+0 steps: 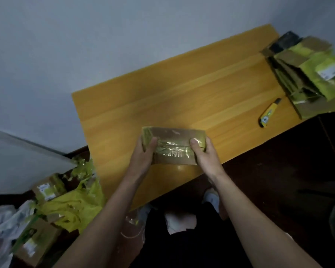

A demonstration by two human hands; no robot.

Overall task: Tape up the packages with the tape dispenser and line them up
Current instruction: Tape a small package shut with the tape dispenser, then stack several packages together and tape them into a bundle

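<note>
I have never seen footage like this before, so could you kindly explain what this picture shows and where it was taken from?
There is no machine here: a camera worn on a person's head looks down at their two bare hands. The left hand and right hand grip the ends of a taped box over a wooden table. A yellow knife lies on the table, with a pile of boxes at its far right end. More boxes and yellow wrapping lie on the floor to the left.

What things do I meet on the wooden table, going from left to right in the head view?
Left hand → taped brown cardboard package, held at both ends → right hand → yellow utility knife → stack of flattened cardboard boxes with yellow-green tape at the table's right end.
</note>
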